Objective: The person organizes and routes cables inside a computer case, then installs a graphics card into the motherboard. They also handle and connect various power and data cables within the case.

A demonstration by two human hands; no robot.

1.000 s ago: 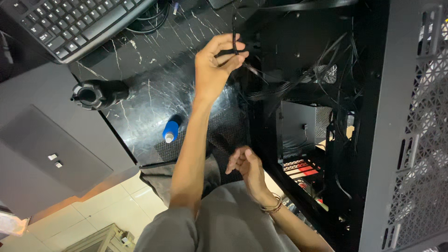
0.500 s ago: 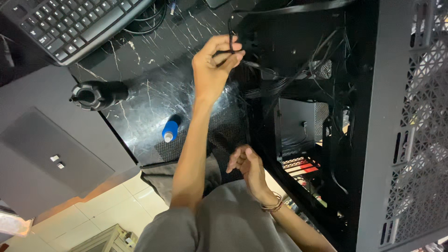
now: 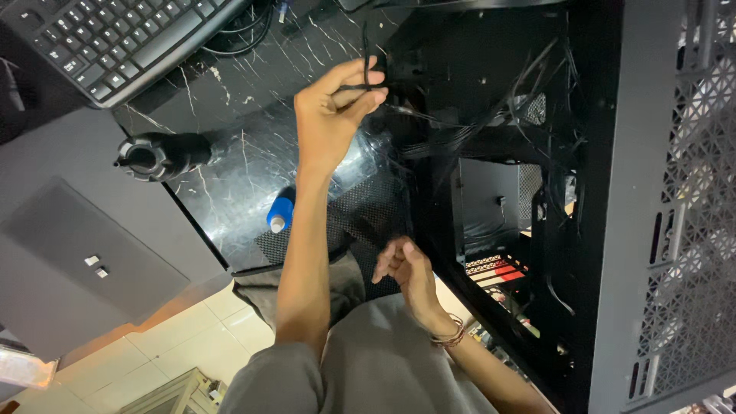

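Observation:
My left hand point(image 3: 331, 115) is raised over the black marble-pattern desk point(image 3: 230, 192), pinching a thin black cable point(image 3: 366, 57) between thumb and fingers at the open side of a black computer case point(image 3: 506, 153). The cable runs up from the fingers and into the case's tangle of black wires point(image 3: 491, 123). My right hand point(image 3: 405, 268), with bracelets at the wrist, hovers lower down by the case's near edge. Its fingers are loosely curled and hold nothing.
A black keyboard point(image 3: 115, 38) lies at the top left. A black cylindrical tool point(image 3: 157, 156) and a small blue roll point(image 3: 279, 214) rest on the desk. A grey panel point(image 3: 77, 253) lies to the left, and the case's mesh panel point(image 3: 682, 215) is on the right.
My left hand has shifted slightly with the cable still pinched. My right hand stays in nearly the same spot.

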